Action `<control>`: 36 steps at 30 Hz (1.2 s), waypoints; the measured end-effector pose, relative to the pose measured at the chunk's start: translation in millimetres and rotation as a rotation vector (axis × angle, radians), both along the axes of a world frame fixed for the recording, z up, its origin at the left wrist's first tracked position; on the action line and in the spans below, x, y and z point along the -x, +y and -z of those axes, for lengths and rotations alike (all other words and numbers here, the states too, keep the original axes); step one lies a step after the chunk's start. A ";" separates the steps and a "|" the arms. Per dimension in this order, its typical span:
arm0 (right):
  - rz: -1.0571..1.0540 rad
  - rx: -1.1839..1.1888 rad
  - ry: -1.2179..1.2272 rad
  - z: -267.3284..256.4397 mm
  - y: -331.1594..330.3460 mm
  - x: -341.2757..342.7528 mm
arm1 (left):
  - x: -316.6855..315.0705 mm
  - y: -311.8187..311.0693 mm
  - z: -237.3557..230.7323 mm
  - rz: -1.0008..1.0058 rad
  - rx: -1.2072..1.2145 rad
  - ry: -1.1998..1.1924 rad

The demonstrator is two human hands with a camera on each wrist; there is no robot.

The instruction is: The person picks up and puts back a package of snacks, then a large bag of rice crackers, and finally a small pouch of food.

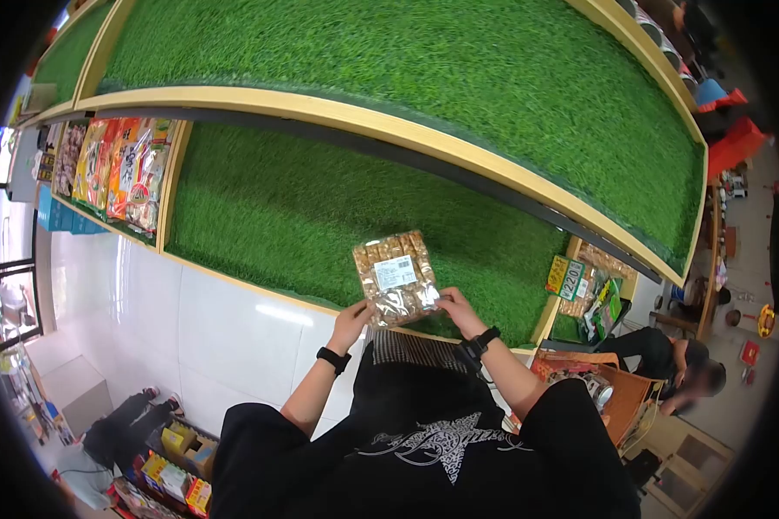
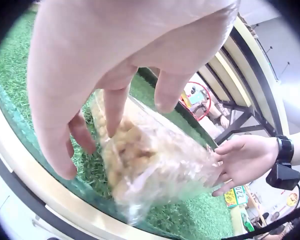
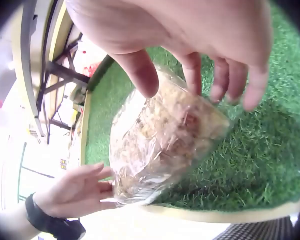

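Observation:
A clear plastic snack pack [image 1: 392,304], filled with light brown chunky pieces, has a white printed label [image 1: 395,273] facing up. It is over the lower green turf shelf [image 1: 277,208], close to its front edge. My left hand [image 1: 350,325] pinches the near left corner between thumb and fingers. On the opposite side my right hand [image 1: 461,313] pinches the near right edge, the thumb on one face and the index finger on the other in the right wrist view. The crinkled wrapping [image 2: 160,165] shines in the left wrist view.
An upper turf shelf [image 1: 389,52] with a wooden lip [image 1: 320,105] overhangs the lower one. Colourful snack bags [image 1: 125,169] fill the left compartment. At right are a price sign [image 1: 566,278] and more packs [image 1: 601,311]. A person [image 1: 679,368] is at far right.

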State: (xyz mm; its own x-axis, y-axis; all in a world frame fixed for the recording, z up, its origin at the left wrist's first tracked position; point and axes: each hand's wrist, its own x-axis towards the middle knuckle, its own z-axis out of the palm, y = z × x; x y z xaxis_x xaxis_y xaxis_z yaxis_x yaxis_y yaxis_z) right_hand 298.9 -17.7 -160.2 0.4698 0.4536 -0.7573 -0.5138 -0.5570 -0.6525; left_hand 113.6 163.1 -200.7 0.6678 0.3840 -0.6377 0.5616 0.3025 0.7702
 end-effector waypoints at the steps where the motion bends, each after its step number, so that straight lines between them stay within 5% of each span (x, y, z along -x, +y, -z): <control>1: 0.016 -0.006 -0.006 -12.4 -1.1 -2.3 | -4.7 -3.0 -10.8 0.016 -0.006 -0.006; 3: 0.002 -0.002 -0.014 -27.8 -7.4 -7.7 | -16.1 -10.5 -27.7 -0.163 0.274 -0.032; 11: 0.091 -0.118 -0.067 -53.3 -59.0 -30.8 | -51.4 -43.8 -76.0 -0.069 0.163 -0.078; 18: 0.257 -0.241 -0.127 -99.6 -151.8 -58.0 | -115.4 -114.9 -109.1 0.159 0.035 -0.158; 28: 0.546 -0.314 -0.208 -117.1 -371.0 -107.4 | -231.1 -305.8 -131.0 0.489 -0.244 -0.236; 33: 0.603 -0.363 -0.183 -90.5 -460.7 -130.6 | -277.7 -384.5 -117.1 0.598 -0.286 -0.321; 35: 0.625 -0.350 -0.167 -73.3 -482.5 -139.6 | -301.6 -399.7 -118.2 0.853 -0.208 -0.056; 36: 0.630 -0.335 -0.155 -68.3 -488.5 -145.6 | -306.8 -410.5 -112.0 0.792 -0.175 -0.100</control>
